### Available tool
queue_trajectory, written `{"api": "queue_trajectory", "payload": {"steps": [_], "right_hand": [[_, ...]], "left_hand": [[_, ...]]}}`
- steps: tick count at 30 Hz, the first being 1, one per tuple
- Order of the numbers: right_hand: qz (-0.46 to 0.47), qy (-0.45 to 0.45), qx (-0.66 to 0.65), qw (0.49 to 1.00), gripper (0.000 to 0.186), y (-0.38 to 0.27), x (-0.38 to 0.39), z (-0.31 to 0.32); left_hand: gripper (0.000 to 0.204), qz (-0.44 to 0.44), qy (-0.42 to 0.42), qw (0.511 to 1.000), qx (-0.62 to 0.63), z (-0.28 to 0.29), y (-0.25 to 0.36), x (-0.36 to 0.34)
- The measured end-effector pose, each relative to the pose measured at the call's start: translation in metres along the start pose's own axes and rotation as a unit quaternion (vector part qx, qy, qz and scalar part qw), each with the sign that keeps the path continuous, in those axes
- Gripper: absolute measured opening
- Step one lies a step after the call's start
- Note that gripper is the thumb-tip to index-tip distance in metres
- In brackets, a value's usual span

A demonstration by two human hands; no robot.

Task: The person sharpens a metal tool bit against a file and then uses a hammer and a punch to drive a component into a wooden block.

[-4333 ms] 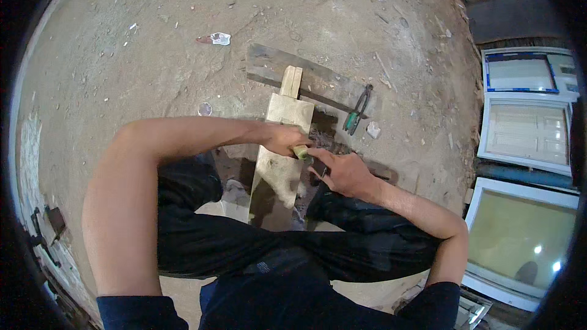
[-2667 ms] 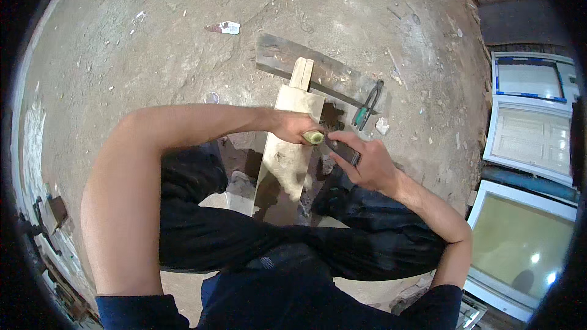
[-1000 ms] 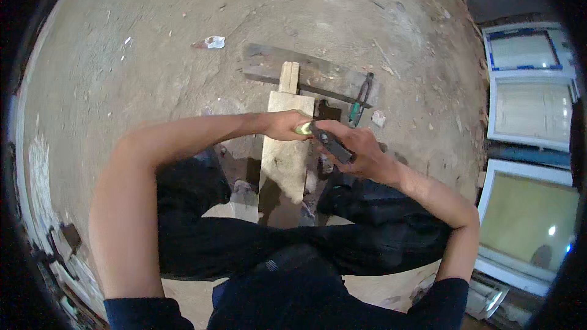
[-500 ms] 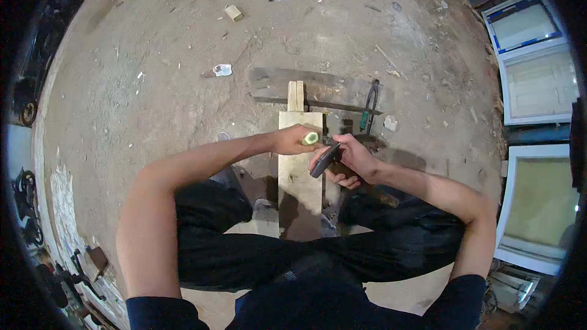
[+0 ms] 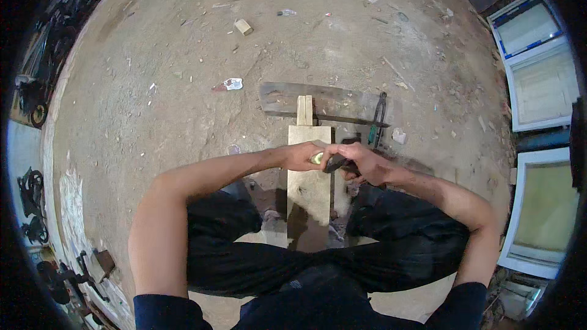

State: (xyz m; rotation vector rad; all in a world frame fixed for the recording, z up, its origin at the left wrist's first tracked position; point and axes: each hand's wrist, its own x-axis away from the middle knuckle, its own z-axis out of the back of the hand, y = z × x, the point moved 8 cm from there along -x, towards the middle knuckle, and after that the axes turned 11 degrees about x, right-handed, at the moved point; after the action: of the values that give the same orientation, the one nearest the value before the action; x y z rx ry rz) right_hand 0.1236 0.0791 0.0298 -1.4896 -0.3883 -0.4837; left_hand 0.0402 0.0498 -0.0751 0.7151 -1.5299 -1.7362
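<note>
My left hand (image 5: 298, 157) is closed around a pale yellow-green stick (image 5: 317, 158) over a light wooden board (image 5: 307, 201), its end showing beside my fingers. My right hand (image 5: 365, 164) grips a dark metal piece (image 5: 335, 162), possibly a tool head, right against the stick's end; its fingers partly hide it. The board runs away from me between my bent legs; a short split wooden block (image 5: 304, 109) rests at its far end, on or against a weathered grey plank (image 5: 280, 99) lying crosswise. Green-handled pincers or pliers (image 5: 372, 133) lie at the plank's right end.
Dusty ground (image 5: 165, 98) holds scraps, a small wood block (image 5: 243, 27) and a torn wrapper (image 5: 232, 84). White-framed window panels (image 5: 538, 205) stand along the right. Dark machinery (image 5: 33, 201) and clutter line the left edge, with a white-stained strip (image 5: 72, 208) alongside.
My view has shifted, so things appear lower. My right hand, which had drawn back from the stick half a second ago, now has the dark piece against it again, its fingers more curled.
</note>
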Motion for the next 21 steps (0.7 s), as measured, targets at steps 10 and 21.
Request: {"api": "queue_trajectory", "payload": {"steps": [10, 21], "right_hand": [[0.051, 0.151, 0.368, 0.916, 0.039, 0.0, -0.006, 0.001], [0.135, 0.209, 0.386, 0.888, 0.038, 0.0, -0.004, 0.012]], "left_hand": [[0.037, 0.03, -0.007, 0.999, -0.028, -0.005, 0.006, -0.004], [0.023, -0.095, 0.105, 0.99, 0.008, 0.003, 0.007, -0.002]]}}
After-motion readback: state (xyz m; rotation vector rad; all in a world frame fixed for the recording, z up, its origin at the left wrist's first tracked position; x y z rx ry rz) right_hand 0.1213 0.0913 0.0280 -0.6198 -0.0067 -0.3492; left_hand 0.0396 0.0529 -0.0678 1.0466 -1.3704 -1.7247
